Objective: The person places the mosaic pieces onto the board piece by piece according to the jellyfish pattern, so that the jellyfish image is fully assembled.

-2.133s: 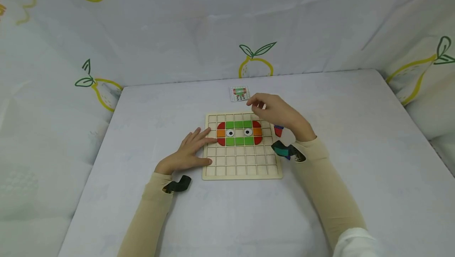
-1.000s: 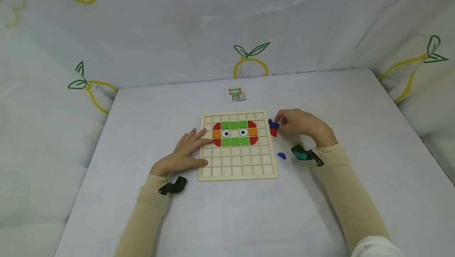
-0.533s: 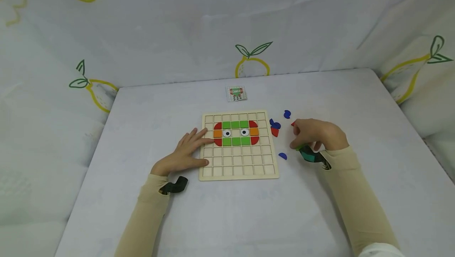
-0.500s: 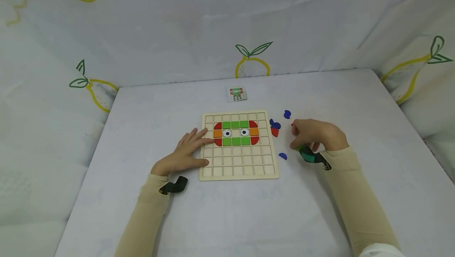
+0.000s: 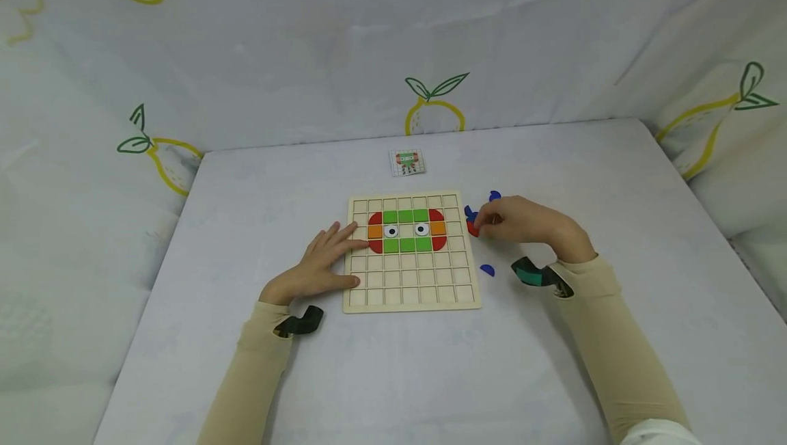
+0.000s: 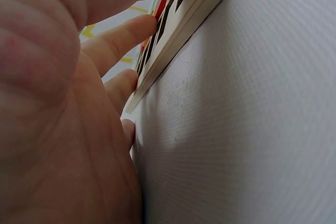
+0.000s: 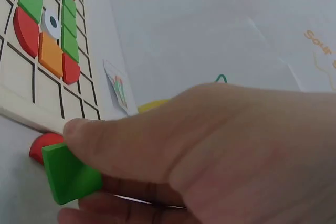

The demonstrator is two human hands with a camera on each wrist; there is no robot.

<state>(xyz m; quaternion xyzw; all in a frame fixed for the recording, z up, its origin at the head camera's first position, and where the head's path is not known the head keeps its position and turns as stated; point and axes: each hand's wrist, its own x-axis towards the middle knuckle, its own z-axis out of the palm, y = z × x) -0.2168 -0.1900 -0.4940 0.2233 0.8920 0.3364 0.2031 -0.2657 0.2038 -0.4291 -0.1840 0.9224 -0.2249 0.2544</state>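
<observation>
You are pinching a shiny green square block [image 7: 68, 174] between the thumb and fingers of your right hand [image 5: 522, 221]. The block is by the right side of a pale wooden board with a grid of squares [image 5: 412, 279]. Close to the block, a red piece with a round edge [image 7: 43, 148] lies on the table just beside the board. Some small dark blue pieces [image 5: 470, 213] lie close to that red one. A blue half-circle piece [image 5: 487, 270] lies nearer to you, and another blue piece [image 5: 494, 195] lies farther back, partly behind your hand.

On the board, six flat green squares [image 5: 406, 245] make two rows, with four red rounded corners [image 5: 438, 243] and two orange squares [image 5: 438, 227] at the sides. Two white round eyes [image 5: 391, 231] sit in the middle row, with one bare square between them.

Your left hand [image 5: 316, 266] has its fingers spread wide, touching the board's left edge. Past the board, a small picture card [image 5: 407, 163] lies on the white table [image 5: 399, 370].
</observation>
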